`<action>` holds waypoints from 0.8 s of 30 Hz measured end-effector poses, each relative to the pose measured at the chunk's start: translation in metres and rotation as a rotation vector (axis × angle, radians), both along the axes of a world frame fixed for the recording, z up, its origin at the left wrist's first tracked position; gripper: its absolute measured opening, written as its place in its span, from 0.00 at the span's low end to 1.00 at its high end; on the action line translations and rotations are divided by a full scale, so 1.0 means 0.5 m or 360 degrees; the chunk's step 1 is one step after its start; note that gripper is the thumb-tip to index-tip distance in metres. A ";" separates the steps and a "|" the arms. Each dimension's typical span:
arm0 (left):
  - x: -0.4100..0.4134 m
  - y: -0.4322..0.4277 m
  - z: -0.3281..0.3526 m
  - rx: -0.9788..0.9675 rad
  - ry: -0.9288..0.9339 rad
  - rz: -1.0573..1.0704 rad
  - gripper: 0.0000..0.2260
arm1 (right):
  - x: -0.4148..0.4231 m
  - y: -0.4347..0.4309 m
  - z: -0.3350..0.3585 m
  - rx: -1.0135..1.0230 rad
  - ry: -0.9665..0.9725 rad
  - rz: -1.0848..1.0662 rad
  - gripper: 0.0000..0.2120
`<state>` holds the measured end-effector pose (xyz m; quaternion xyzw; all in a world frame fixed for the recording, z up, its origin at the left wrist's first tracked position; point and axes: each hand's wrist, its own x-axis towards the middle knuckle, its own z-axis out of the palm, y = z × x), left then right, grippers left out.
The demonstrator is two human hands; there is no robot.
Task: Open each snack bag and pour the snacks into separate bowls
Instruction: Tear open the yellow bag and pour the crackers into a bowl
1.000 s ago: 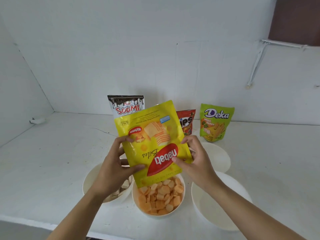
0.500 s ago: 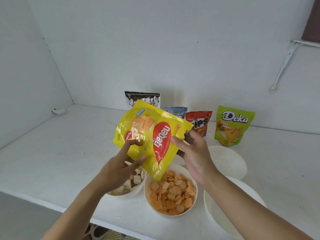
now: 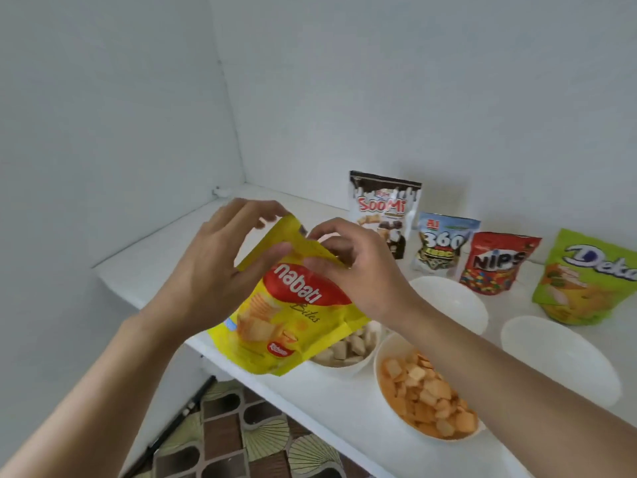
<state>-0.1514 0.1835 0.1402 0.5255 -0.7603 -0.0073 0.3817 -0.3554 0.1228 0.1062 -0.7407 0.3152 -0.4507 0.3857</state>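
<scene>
Both hands held the yellow plastic Nabati snack bag [image 3: 275, 326] upright above the white worktop [image 3: 331, 405].

The left hand [image 3: 213, 270] and right hand [image 3: 355, 270] each had their grip clamped on the bag's folded top edge. Below it stood a white bowl of pale cubes [image 3: 344, 350], beside a white bowl of orange crackers [image 3: 424, 398]. Four unopened bags stood behind.

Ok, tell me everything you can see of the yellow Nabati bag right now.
The yellow Nabati bag is a glossy pouch with a red logo oval, "Bites" lettering and wafer pictures. It is held upright in the air, tilted, over the shelf's front edge. The left hand and right hand pinch its folded top edge. Its lower corner overlaps the bowl of pale snacks; contact unclear.
</scene>
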 end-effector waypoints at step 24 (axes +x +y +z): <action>0.579 0.426 -0.281 0.0313 -0.0114 0.0736 0.07 | 0.618 0.183 -0.251 -0.0298 0.0544 0.0667 0.08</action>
